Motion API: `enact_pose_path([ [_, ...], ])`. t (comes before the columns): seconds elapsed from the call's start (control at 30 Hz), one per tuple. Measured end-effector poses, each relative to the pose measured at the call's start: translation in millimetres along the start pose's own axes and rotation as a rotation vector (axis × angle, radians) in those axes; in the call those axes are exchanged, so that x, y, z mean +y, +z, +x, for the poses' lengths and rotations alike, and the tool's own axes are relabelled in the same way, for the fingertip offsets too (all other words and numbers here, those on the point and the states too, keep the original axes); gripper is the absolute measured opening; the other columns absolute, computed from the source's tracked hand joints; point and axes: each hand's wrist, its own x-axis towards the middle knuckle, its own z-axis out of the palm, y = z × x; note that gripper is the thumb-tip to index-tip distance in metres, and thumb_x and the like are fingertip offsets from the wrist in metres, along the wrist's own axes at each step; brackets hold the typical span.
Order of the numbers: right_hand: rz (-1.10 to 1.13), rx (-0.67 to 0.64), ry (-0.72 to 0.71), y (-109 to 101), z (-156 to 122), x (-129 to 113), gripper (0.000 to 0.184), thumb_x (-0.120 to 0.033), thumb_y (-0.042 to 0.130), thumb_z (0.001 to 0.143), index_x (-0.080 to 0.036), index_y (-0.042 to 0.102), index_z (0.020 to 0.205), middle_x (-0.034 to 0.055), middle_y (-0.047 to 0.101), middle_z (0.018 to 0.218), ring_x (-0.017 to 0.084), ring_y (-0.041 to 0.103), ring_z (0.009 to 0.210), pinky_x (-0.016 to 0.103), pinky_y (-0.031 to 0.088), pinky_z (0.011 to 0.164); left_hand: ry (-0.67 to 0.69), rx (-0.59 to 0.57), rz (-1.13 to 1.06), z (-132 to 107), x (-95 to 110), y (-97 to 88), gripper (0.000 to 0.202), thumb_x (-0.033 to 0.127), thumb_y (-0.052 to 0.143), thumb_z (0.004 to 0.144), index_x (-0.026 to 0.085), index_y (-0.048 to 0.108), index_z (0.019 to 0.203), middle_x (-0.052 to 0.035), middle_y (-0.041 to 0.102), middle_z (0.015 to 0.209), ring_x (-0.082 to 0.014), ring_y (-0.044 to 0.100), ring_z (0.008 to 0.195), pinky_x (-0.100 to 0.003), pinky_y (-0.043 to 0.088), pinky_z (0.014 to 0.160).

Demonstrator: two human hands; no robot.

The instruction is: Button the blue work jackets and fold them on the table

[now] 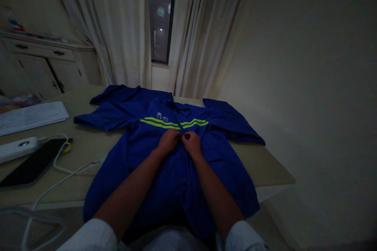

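A blue work jacket (153, 153) with a yellow-green reflective stripe across the chest lies spread on the table, front side up, its sleeves out to both sides. Its lower part hangs over the near edge. At the front opening, just below the stripe, my left hand (170, 140) pinches one edge of the jacket. Close beside it, my right hand (192, 143) pinches the other edge, fingers curled. The fingertips nearly meet, and whatever small part lies between them is hidden. Below my hands the front edges hang apart.
On the left of the table (85, 141) are papers (35, 117), a white device (17, 149), a black phone (35, 162) and a white cable (55, 182). A cabinet (50, 62), curtains (123, 27) and a window stand behind; a wall (309, 106) is at right.
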Motion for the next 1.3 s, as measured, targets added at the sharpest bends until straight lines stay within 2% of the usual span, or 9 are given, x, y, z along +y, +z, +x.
enact_pose_path([
  [0.23, 0.093, -0.021, -0.115, -6, 2, -1, 0.008, -0.021, 0.064, 0.082, -0.019, 0.072, 0.083, 0.0049, 0.072, 0.087, 0.019, 0.066, 0.080, 0.029, 0.051, 0.080, -0.022, 0.034, 0.020, -1, 6, -6.1, 0.023, 0.019, 0.057, 0.097, 0.021, 0.078, 0.105, -0.0101, 0.074, 0.105, -0.0269, 0.065, 0.107, -0.035, 0.049, 0.094],
  [0.57, 0.117, -0.053, -0.135, -8, 0, -4, 0.010, -0.019, 0.065, 0.078, -0.019, 0.073, 0.084, 0.0038, 0.071, 0.085, 0.018, 0.064, 0.074, 0.029, 0.052, 0.077, -0.068, 0.012, 0.101, -4, 15, -12.7, 0.025, 0.023, 0.053, 0.100, 0.021, 0.077, 0.105, -0.0096, 0.074, 0.107, -0.0256, 0.064, 0.108, -0.034, 0.048, 0.095],
  [0.87, 0.135, -0.066, -0.140, -10, 1, -7, 0.012, -0.020, 0.066, 0.077, -0.020, 0.075, 0.084, 0.0039, 0.074, 0.085, 0.018, 0.067, 0.074, 0.030, 0.054, 0.077, -0.091, 0.064, 0.123, -5, 14, -9.2, 0.022, 0.023, 0.055, 0.098, 0.024, 0.077, 0.099, -0.0094, 0.075, 0.105, -0.0268, 0.066, 0.104, -0.034, 0.049, 0.088],
  [1.0, 0.216, -0.067, -0.107, -10, 1, -6, 0.014, -0.023, 0.065, 0.078, -0.020, 0.076, 0.087, 0.0045, 0.076, 0.087, 0.018, 0.068, 0.073, 0.030, 0.055, 0.075, -0.060, 0.075, 0.119, -6, 13, -9.4, 0.024, 0.023, 0.054, 0.099, 0.025, 0.078, 0.097, -0.0091, 0.076, 0.102, -0.0262, 0.067, 0.102, -0.033, 0.049, 0.089],
  [1.1, 0.282, -0.079, -0.077, -12, 1, -7, 0.016, -0.027, 0.066, 0.079, -0.020, 0.077, 0.088, 0.0048, 0.078, 0.088, 0.019, 0.070, 0.074, 0.030, 0.056, 0.074, -0.037, 0.077, 0.090, -5, 12, -9.4, 0.025, 0.021, 0.053, 0.099, 0.024, 0.077, 0.102, -0.0101, 0.077, 0.103, -0.0267, 0.067, 0.103, -0.035, 0.049, 0.091],
  [1.2, 0.354, -0.092, -0.062, -14, 2, -7, 0.020, -0.033, 0.063, 0.084, -0.020, 0.078, 0.089, 0.0050, 0.079, 0.090, 0.021, 0.072, 0.081, 0.032, 0.057, 0.079, -0.078, 0.118, -0.006, -3, 10, -8.5, 0.022, 0.021, 0.056, 0.098, 0.022, 0.075, 0.109, -0.0093, 0.078, 0.105, -0.0263, 0.069, 0.102, -0.035, 0.050, 0.091],
  [1.3, 0.421, -0.105, -0.038, -14, 5, -5, 0.021, -0.033, 0.062, 0.084, -0.019, 0.077, 0.088, 0.0057, 0.079, 0.089, 0.023, 0.073, 0.084, 0.034, 0.057, 0.081, -0.098, 0.147, -0.089, -1, 8, -7.2, 0.017, 0.021, 0.062, 0.095, 0.021, 0.075, 0.106, -0.0077, 0.079, 0.101, -0.0255, 0.071, 0.097, -0.035, 0.051, 0.089],
])
